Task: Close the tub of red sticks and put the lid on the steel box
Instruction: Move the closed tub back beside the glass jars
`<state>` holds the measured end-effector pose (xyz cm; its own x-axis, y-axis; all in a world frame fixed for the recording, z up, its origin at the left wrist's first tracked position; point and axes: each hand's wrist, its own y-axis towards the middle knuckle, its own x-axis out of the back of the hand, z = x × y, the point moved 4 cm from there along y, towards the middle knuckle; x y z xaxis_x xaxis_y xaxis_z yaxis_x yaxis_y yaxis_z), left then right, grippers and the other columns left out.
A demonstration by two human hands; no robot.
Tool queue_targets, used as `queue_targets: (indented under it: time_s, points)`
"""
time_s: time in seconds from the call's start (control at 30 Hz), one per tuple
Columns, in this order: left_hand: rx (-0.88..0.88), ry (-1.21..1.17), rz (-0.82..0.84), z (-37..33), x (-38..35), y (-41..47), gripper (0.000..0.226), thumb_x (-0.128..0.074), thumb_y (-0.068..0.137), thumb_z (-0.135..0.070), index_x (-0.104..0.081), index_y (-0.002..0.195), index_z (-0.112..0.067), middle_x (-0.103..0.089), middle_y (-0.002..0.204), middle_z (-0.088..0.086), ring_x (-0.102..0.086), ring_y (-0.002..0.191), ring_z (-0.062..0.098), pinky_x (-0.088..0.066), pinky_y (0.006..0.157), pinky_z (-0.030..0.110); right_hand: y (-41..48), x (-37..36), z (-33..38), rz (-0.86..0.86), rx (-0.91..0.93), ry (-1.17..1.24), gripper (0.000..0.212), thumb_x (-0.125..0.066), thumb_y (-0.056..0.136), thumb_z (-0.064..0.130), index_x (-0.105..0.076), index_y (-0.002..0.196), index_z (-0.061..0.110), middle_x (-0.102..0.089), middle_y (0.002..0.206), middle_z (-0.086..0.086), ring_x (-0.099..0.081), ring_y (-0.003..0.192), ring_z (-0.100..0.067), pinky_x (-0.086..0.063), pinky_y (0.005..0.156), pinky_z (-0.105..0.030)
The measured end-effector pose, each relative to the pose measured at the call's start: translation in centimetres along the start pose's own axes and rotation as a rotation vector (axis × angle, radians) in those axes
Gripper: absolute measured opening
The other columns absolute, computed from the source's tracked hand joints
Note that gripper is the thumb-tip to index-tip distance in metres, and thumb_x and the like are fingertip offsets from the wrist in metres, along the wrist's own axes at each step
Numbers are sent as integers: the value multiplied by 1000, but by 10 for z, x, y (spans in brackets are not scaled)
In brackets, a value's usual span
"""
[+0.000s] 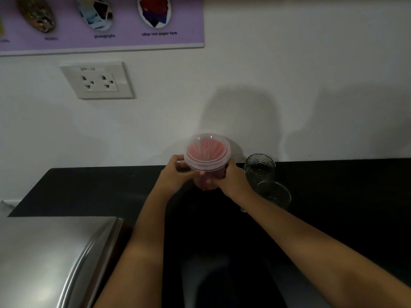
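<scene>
A clear plastic tub of red sticks (205, 182) stands on the black counter near the wall. A clear round lid (206, 152) sits on its top, and the red sticks show through it. My left hand (175, 172) grips the lid's left rim and my right hand (231, 178) grips its right rim and the tub's side. The steel box (51, 258) fills the lower left corner, its shiny curved top facing up; I cannot tell whether that top is a lid.
Two clear drinking glasses (260, 167) (274, 194) stand just right of my right hand. The black counter (344, 196) runs to the right along a white wall. A double wall socket (97, 81) and a purple poster (100, 21) hang on that wall.
</scene>
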<state>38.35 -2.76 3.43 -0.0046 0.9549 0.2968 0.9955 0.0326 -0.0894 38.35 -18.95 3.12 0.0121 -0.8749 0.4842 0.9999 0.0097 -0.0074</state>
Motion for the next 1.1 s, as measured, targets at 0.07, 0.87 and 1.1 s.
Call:
queue_targets:
  time_s: [0.07,0.87,1.1]
  points:
    - [-4,8,6,-1,0,0,48,-80,67,-23,-48,103,-25,-59,93,-13,-56,83,-2,-43,59,11,0,2,0,11,6,-6,66,-78,67,15,-40,118,-1,-60,118,-19,-58,108,-30,-43,84,-28]
    - [61,125,-139,0,-15,-29,85,-70,78,-29,-20,144,-10,-48,140,10,-50,122,22,-37,87,23,-16,18,5,29,19,-93,58,-76,68,17,-51,119,2,-62,116,-17,-58,106,-27,-39,81,-24]
    - [55,213,-93,-8,-27,-101,82,-67,79,-37,-23,144,-17,-47,140,8,-48,124,23,-37,91,28,-76,47,15,29,0,-52,68,-73,72,18,-41,130,3,-53,128,-20,-52,115,-28,-40,89,-28]
